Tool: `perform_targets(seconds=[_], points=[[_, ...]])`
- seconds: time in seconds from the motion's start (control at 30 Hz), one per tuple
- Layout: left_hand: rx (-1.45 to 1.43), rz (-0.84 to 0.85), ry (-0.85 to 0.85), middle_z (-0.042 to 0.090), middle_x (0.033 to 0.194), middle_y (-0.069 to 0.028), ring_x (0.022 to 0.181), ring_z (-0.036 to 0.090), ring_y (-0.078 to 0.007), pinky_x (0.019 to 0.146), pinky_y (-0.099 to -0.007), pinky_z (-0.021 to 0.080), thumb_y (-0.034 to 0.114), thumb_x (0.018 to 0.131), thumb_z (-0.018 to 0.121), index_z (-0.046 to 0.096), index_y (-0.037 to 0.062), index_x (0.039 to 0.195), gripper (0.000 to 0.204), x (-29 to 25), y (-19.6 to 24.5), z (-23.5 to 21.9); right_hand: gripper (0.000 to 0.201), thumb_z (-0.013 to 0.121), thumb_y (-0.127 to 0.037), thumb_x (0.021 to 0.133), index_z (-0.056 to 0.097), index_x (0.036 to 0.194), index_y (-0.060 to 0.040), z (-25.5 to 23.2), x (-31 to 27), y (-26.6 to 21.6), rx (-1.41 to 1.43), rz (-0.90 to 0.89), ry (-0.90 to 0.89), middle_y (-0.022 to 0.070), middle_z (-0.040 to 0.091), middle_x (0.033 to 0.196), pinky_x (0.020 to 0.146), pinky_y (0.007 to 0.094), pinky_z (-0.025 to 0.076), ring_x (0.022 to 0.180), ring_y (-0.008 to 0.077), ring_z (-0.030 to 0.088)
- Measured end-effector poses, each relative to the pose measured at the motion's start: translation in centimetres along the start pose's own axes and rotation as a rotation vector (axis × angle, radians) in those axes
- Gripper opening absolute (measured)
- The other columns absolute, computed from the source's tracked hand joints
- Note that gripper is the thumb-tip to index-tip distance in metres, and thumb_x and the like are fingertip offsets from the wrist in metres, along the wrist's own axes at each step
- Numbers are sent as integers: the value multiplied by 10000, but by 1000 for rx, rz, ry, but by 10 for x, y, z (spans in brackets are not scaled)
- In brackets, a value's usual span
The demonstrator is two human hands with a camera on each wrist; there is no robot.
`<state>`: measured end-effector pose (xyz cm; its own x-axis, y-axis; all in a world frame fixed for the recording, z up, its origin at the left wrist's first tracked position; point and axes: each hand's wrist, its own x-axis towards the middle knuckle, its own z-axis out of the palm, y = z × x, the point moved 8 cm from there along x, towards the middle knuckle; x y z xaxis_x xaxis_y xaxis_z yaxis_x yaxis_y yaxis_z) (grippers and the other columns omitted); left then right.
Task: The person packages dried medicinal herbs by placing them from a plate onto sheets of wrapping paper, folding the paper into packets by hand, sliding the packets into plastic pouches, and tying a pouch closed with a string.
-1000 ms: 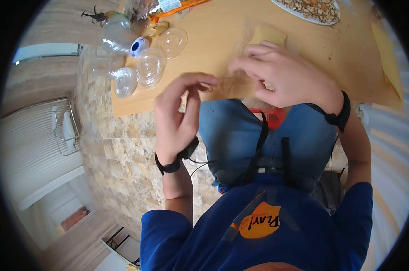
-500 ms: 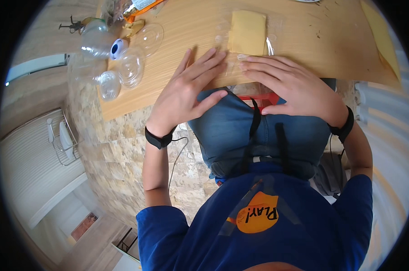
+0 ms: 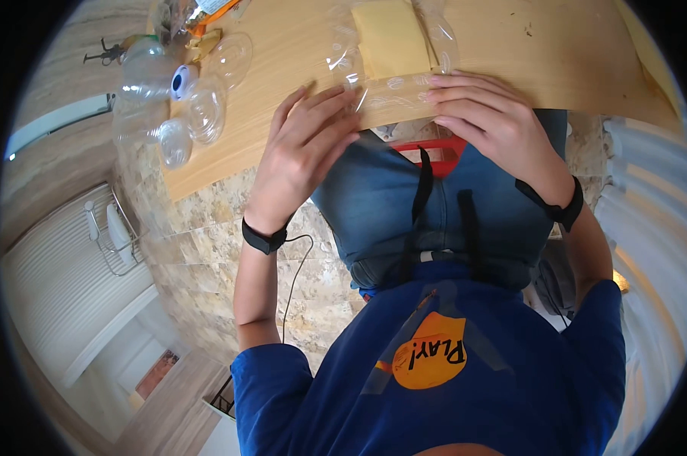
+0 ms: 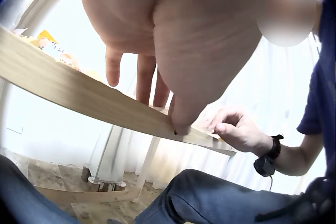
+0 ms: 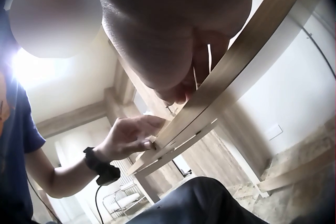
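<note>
A clear plastic sheet or bag (image 3: 408, 93) lies at the table's near edge, with a yellow rectangular piece (image 3: 393, 38) on or inside it; which, I cannot tell. My left hand (image 3: 298, 148) has its fingers extended at the plastic's lower left corner. On its lower right corner rest the fingertips of my right hand (image 3: 503, 125). The left wrist view shows the left hand (image 4: 178, 29) over the table edge, its thumb against it, and the right hand (image 4: 241, 132) beyond, thumb near forefinger. In the right wrist view the left hand (image 5: 126, 137) touches the edge.
Clear plastic lids (image 3: 205, 110), a clear bottle (image 3: 144, 70) and a white and blue ring-shaped piece (image 3: 182, 82) stand at the table's left. An orange package (image 3: 216, 17) is behind them. Another yellow piece (image 3: 647, 38) lies at the far right. Something red (image 3: 434, 156) shows below the edge.
The hands came down from a raised, curled position to the table edge, then moved slightly apart. The plastic with the yellow piece now sits further left and higher in the head view, which has shifted.
</note>
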<state>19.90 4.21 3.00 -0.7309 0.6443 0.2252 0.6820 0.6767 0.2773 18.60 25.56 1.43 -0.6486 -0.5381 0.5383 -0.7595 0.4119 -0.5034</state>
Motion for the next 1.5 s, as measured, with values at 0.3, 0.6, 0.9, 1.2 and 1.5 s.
perform_targets(seconds=[0.3, 0.6, 0.9, 1.2, 1.5], points=[[-209, -21, 172, 745, 1012, -88, 1069, 708, -283, 1010, -443, 533, 50, 886, 784, 724, 30, 944, 86, 12, 3, 0, 99, 759, -53, 908, 744, 969, 23, -20, -14, 22, 128, 171, 7, 112, 777, 1062, 1016, 402, 551, 1113, 294, 728], [-317, -213, 112, 710, 874, -122, 825, 663, -288, 775, -389, 510, 55, 926, 764, 717, 7, 905, 70, 27, -3, 14, 83, 691, -32, 954, 679, 925, 44, -28, -17, 31, 218, 300, 90, 134, 736, 1016, 817, 341, 571, 930, 295, 729], [-550, -502, 160, 702, 821, -111, 676, 683, -204, 622, -301, 541, 38, 947, 763, 711, -11, 1018, 101, 30, -15, 29, 282, 736, 23, 880, 485, 753, 6, -23, -20, 47, 233, 457, 39, 93, 667, 1050, 864, 325, 557, 1011, 271, 721], [-35, -423, 144, 705, 893, -107, 746, 660, -194, 642, -332, 529, 18, 933, 768, 654, -10, 1133, 232, 35, -4, 16, 222, 795, 1, 820, 577, 855, -22, -30, -9, 46, 44, 467, 72, 88, 598, 1081, 880, 349, 531, 1030, 277, 654], [-67, -91, -46, 662, 1287, -99, 1093, 626, -285, 917, -402, 500, -88, 739, 654, 711, 20, 1258, 534, 41, 32, 16, 326, 741, 50, 727, 695, 1026, -74, -43, 8, 10, -213, 246, 134, 102, 614, 1216, 927, 431, 484, 1075, 331, 633]])
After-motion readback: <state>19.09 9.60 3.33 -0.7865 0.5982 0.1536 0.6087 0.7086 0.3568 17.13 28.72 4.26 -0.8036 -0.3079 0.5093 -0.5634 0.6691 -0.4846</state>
